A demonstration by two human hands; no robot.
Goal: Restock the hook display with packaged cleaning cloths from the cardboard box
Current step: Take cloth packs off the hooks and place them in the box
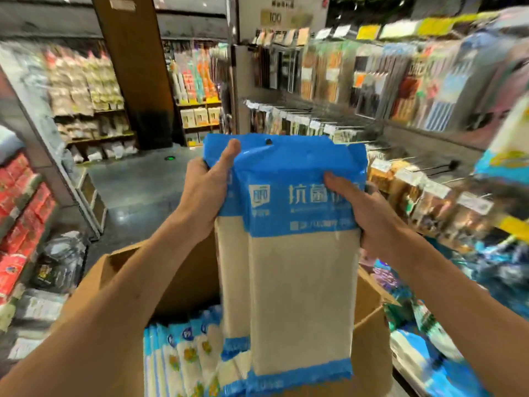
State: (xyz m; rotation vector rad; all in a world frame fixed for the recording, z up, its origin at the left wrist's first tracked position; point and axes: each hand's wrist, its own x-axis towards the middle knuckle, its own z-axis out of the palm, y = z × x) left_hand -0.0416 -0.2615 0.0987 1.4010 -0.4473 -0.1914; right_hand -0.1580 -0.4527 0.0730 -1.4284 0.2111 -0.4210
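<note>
I hold a small stack of packaged cleaning cloths (300, 282) upright in front of me: blue headers with a hang hole, cream cloth below. My left hand (209, 190) grips the stack's left edge, thumb over the blue header. My right hand (369, 213) grips the right edge, thumb across the printed front. Below them stands an open cardboard box (183, 282) with several more blue-and-white packs (183, 356) standing on edge inside. The hook display (400, 179) runs along the right, its pegs loaded with hanging packets.
Upper hook rows of hanging goods (372, 78) fill the right wall. Red packages (23, 207) line a shelf on the left. A wooden pillar (134, 67) and more shelves stand beyond the grey aisle floor (137, 184). Blue packs (429, 348) lie low on the right.
</note>
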